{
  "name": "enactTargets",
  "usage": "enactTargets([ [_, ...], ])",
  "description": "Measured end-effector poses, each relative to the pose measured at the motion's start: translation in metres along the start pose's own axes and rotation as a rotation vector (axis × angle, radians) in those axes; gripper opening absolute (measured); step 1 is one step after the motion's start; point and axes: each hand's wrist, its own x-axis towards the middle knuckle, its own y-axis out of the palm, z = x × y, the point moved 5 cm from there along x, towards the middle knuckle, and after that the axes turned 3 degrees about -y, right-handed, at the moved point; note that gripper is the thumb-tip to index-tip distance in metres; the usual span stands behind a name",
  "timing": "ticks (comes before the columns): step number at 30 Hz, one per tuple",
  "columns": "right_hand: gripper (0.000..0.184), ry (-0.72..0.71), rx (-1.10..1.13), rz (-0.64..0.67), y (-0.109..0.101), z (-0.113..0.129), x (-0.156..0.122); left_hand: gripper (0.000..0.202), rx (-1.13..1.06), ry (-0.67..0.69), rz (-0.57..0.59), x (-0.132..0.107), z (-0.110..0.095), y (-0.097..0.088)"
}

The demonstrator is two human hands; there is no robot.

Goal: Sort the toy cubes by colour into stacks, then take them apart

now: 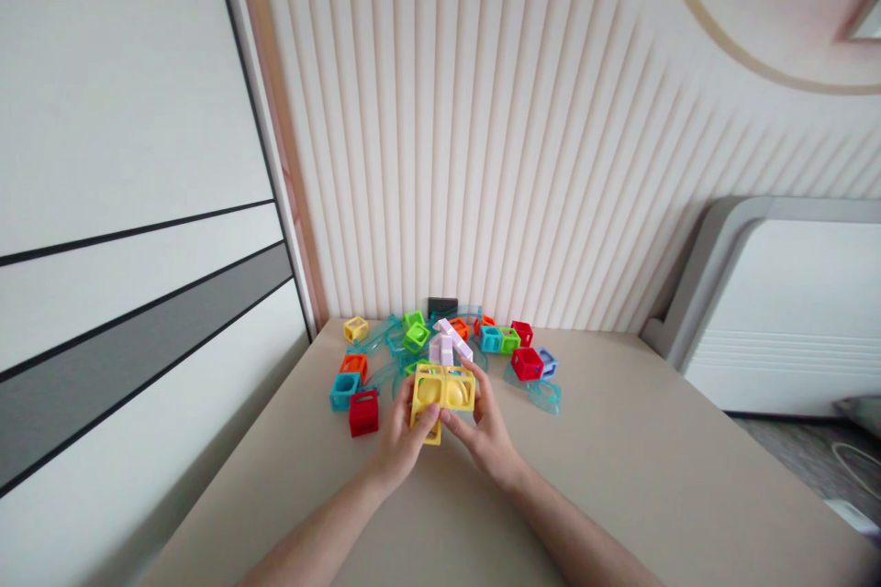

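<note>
Evidently you had the yellow cubes point(444, 388) between both hands, low in the centre of the frame: two side by side and a third below the left one, all meeting or nearly so. Your left hand point(399, 433) gripped the left side, its thumb across the front near the lower cube; your right hand point(491, 431) held the right-hand cube, fingers over its top corner and thumb near the seam. Whether the joints were fully seated, you could not have told from this view.

That seemed the weak point: uneven pressure from the thumbs might have split the seam, and the lower cube, with little visible support, could have dropped if the left thumb slid.

Just beyond, at lower centre, the lilac pieces point(447, 347) and green cubes point(416, 336) lay close; a forward push could have knocked them. Left of your hands sat a red cube point(363, 414), near enough for your left wrist to nudge. Translucent blue pieces point(546, 397) lay right of centre, easy to overlook against the beige table point(606, 468). Behind everything, the ribbed wall point(447, 110) filled the upper middle.
</note>
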Motion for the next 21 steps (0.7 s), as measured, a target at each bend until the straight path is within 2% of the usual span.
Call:
enactTargets([
  [7,0.079,-0.027,-0.027,0.021,0.001,0.006,-0.003,0.054,0.045,0.063,-0.027,-0.002,0.004,-0.003],
  [13,0.088,-0.032,-0.055,0.012,0.000,0.014,-0.004,0.067,0.023,0.065,-0.003,-0.007,0.008,-0.003],
  [16,0.086,-0.035,-0.070,0.004,-0.002,0.014,-0.005,0.070,0.049,0.077,0.016,-0.010,0.003,-0.001],
  [19,0.082,-0.051,-0.083,-0.022,-0.005,0.012,-0.007,0.069,0.115,0.144,0.051,-0.013,-0.003,-0.001],
  [21,0.080,-0.076,-0.085,-0.060,-0.008,0.011,-0.007,0.064,0.174,0.197,0.025,-0.012,-0.009,-0.004],
])
